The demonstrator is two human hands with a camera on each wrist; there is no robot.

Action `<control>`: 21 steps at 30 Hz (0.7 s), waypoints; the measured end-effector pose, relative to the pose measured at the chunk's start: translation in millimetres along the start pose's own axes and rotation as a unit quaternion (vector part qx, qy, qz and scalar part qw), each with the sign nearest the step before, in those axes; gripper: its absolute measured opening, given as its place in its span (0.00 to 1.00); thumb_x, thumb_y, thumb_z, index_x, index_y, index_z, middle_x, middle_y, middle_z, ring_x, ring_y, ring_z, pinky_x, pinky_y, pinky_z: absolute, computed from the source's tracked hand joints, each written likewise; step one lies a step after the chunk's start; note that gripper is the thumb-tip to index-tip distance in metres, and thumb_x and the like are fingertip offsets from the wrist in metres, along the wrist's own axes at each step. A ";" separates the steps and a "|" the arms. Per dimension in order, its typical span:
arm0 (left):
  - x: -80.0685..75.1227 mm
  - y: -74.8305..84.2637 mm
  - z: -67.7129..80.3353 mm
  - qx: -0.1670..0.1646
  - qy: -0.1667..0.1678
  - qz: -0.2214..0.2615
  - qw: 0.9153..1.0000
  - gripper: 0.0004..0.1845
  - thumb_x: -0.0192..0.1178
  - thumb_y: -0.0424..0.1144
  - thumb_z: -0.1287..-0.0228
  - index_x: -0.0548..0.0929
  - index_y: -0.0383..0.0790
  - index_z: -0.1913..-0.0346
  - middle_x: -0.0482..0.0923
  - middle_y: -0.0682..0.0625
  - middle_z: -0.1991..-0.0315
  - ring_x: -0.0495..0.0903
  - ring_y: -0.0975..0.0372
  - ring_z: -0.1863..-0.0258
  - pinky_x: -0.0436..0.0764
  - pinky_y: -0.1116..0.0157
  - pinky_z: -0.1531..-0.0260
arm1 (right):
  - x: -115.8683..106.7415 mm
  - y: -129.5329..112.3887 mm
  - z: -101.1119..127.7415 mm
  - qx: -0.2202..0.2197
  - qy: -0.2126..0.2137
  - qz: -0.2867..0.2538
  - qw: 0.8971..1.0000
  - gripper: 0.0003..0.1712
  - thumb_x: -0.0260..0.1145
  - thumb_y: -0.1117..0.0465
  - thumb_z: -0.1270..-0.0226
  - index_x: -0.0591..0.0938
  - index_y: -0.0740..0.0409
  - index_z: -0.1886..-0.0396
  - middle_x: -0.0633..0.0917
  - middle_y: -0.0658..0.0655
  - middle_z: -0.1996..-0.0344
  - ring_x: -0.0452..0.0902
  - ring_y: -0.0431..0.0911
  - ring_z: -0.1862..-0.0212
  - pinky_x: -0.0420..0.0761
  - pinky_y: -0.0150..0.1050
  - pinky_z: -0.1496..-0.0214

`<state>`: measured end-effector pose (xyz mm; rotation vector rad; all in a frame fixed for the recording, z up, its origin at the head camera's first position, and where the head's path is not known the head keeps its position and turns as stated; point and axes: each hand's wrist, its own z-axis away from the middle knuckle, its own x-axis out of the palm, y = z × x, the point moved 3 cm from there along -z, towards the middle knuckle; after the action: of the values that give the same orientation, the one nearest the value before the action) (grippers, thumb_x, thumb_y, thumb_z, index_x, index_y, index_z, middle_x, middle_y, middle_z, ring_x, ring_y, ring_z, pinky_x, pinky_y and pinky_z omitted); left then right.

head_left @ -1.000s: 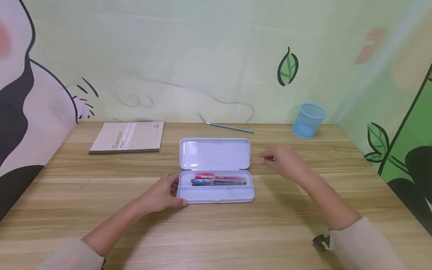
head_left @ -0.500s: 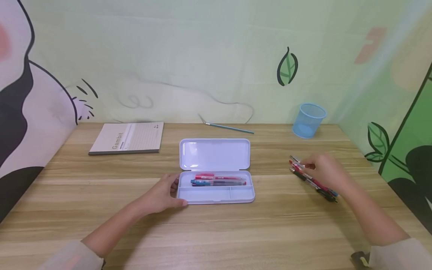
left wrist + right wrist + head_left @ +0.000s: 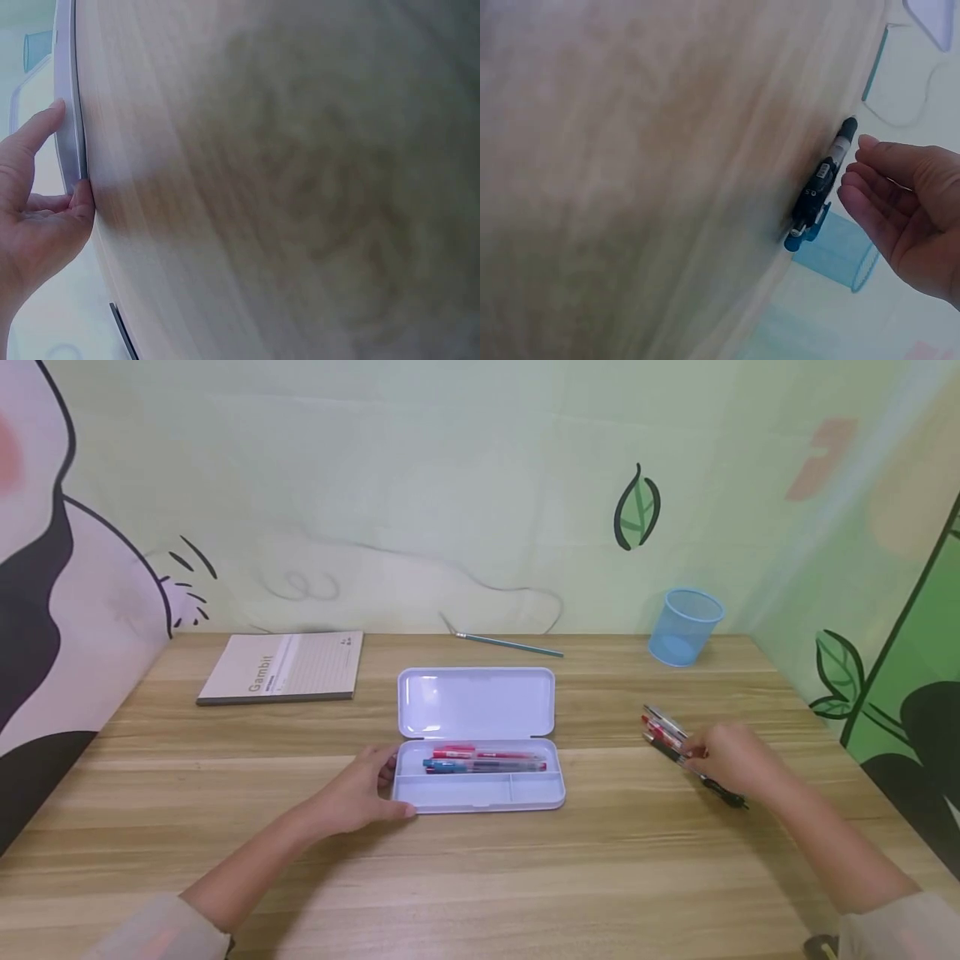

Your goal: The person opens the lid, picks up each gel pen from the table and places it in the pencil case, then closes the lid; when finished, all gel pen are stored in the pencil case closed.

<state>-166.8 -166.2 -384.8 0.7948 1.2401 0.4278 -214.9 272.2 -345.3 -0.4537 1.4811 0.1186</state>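
Observation:
An open white pencil case [image 3: 480, 793] lies mid-table, its lid [image 3: 476, 702] flat behind the tray. Red and blue pens [image 3: 483, 760] lie in the tray's back slot. My left hand [image 3: 363, 789] holds the case's left end, thumb at the front corner and fingers along the side; in the left wrist view the left hand [image 3: 37, 217] touches the case edge [image 3: 71, 112]. My right hand [image 3: 731, 760] hovers over a loose bunch of pens [image 3: 663, 728] on the table's right. In the right wrist view the right hand [image 3: 907, 202] has loosely curved fingers just beside the pens [image 3: 821, 184].
A blue mesh cup [image 3: 686, 627] stands at the back right, behind the loose pens. A teal pencil [image 3: 510, 645] lies by the wall behind the case. A notebook [image 3: 281, 666] sits at the back left. The wooden table [image 3: 480, 877] meets painted walls at back and sides.
My right hand swung from beside the case's lid out to the right and came down onto the loose pens. The left hand and the case stayed put.

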 end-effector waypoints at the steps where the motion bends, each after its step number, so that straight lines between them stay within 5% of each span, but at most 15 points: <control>1: 0.0 -0.2 0.3 0.001 0.000 0.000 1.000 0.45 0.73 0.40 0.54 0.61 0.26 0.36 0.65 0.39 0.48 0.70 0.52 0.52 0.73 0.55 0.49 | 1.4 0.2 -0.2 0.006 -0.006 -0.002 1.000 0.10 0.70 0.67 0.48 0.85 0.68 0.66 0.82 0.54 0.77 0.70 0.42 0.77 0.70 0.34 0.78; 14: 1.1 1.2 -0.3 -0.001 -0.004 0.006 1.000 0.44 0.72 0.39 0.53 0.61 0.27 0.35 0.65 0.40 0.48 0.69 0.52 0.51 0.73 0.56 0.48 | 8.7 2.7 -3.4 0.010 -0.024 0.017 1.000 0.12 0.69 0.68 0.48 0.84 0.71 0.63 0.83 0.57 0.73 0.71 0.43 0.75 0.74 0.37 0.75; 21: 0.0 0.9 0.7 -0.002 -0.006 0.004 1.000 0.45 0.72 0.40 0.53 0.60 0.27 0.35 0.65 0.39 0.48 0.69 0.51 0.51 0.72 0.55 0.48 | 10.3 -3.8 -2.6 -0.037 0.014 0.067 0.997 0.04 0.68 0.71 0.52 0.85 0.64 0.73 0.79 0.52 0.82 0.66 0.42 0.80 0.70 0.37 0.79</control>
<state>-166.1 -165.8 -384.0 0.7981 1.2257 0.4315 -215.0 265.7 -354.5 -0.4167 1.5383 0.2749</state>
